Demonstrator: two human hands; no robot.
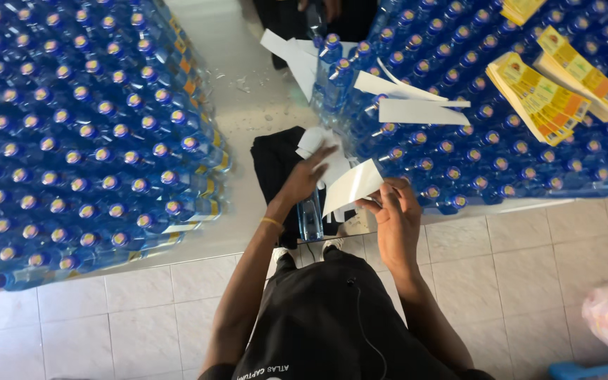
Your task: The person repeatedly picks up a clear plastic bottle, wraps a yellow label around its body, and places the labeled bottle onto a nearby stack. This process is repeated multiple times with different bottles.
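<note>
Head view. Left hand (pixel 309 176) lies flat over a clear water bottle (pixel 310 217) standing on a black cloth (pixel 276 165), fingers spread against the bottle top. Right hand (pixel 395 214) pinches a white label sheet (pixel 352 186) just beside it. Judgement: labelling partly done. Labelled bottles (pixel 198 144) stand massed left; yellow label stacks (pixel 540 98) and peeled backing strips (pixel 416 105) rest on bottles right.

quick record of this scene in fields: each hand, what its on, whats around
left hand: palm down on a clear bottle, on its white label
right hand: pinching a white backing strip, peeled up
left side: packed blue-capped bottles
right side: more bottles, loose white strips, yellow label stacks on top
floor: pale tiles
</note>
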